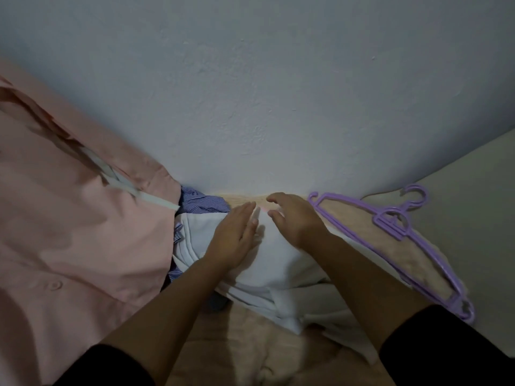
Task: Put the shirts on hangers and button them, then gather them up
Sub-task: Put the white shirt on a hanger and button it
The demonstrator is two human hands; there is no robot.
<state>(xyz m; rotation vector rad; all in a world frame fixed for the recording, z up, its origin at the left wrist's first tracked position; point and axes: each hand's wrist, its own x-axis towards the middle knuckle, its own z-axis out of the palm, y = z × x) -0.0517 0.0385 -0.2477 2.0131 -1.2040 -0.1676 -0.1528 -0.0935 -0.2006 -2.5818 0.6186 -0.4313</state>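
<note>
I look down from the head camera at my two bare hands over a heap of shirts on a bed covered in a peach blanket (245, 355), which runs up to a pale grey-blue wall (278, 93). My left hand (234, 232) lies flat, palm down, on a white shirt (278, 263) in the middle of the view, fingers straight and together, gripping nothing. My right hand (292, 215) hovers just beside it over the same white shirt, fingers spread and slightly curled, open and holding nothing. Both forearms are bare, with black sleeves (451, 349) at the bottom edge. A blue striped shirt (200, 204) is bunched under and behind the white one, against the wall. To the left, a large pink shirt (69, 232) lies spread out, a button showing on it, with a white hanger (133, 188) inside its collar. To the right, a purple plastic hanger (395, 227) lies flat on the blanket, touching the white shirt's edge, hook pointing toward the wall.
</note>
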